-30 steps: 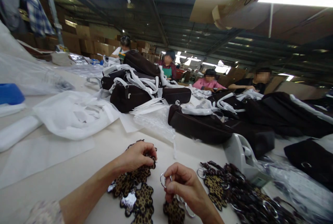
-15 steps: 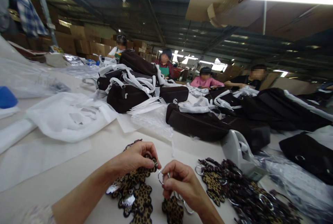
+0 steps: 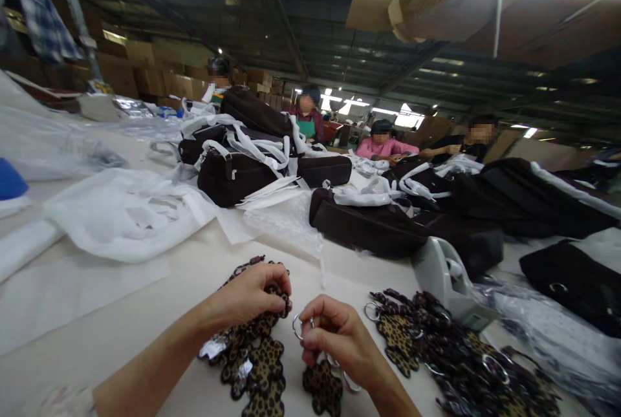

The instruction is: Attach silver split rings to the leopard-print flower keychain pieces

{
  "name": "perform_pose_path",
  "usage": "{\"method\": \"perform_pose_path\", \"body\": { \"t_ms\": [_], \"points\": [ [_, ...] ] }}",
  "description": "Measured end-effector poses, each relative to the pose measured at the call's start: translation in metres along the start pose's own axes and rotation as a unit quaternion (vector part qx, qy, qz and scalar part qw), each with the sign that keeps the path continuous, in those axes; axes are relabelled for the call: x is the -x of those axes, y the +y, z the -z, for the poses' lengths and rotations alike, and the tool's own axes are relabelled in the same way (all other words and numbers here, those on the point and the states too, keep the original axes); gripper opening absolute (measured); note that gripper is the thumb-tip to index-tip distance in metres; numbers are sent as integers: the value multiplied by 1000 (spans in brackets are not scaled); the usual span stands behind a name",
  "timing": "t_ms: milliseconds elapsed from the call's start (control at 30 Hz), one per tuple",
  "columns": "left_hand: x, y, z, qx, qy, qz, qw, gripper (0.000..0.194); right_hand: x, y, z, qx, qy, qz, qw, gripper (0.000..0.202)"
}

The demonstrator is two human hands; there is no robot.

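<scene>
My left hand [image 3: 257, 291] is closed, with thumb and fingers pinching the edge of a leopard-print charm [image 3: 277, 304] with dark trim. Under and beside that hand lie several more leopard-print charms [image 3: 266, 359], some with shiny silver patches. Just to the right, my right hand [image 3: 337, 333] pinches a silver key ring [image 3: 297, 326] between thumb and fingers. A small gap separates the two hands. Below my right hand, another leopard-print piece [image 3: 323, 388] lies beside more metal rings; whether it is joined to the held ring is hidden.
To the right is a heap of charms with dark cords and rings [image 3: 431, 346], against a grey tape dispenser [image 3: 444, 281]. Dark bags [image 3: 369, 226] with white-wrapped straps line the table's far side. White wrapping [image 3: 126, 216] lies left. Several people work beyond.
Both hands keep their grips and have barely moved; the key ring has shifted slightly left. The camera view has tilted a little. Co-workers across the table have moved their arms.
</scene>
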State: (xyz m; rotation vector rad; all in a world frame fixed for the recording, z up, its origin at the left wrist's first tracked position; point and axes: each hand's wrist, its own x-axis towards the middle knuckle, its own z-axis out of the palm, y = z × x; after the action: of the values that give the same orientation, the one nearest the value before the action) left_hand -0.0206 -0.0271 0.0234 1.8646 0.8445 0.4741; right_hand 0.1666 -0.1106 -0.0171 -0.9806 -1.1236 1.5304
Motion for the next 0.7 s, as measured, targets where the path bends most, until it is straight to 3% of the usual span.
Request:
{"method": "perform_pose_path", "body": {
  "t_ms": [400,700],
  "points": [
    [3,1,-5,61,-26,-28,997,19,-2,-2,-2,2,16,-32,999,33],
    [4,2,-5,-35,-30,-80,996,18,-3,1,-1,3,35,-54,998,37]
  ]
}}
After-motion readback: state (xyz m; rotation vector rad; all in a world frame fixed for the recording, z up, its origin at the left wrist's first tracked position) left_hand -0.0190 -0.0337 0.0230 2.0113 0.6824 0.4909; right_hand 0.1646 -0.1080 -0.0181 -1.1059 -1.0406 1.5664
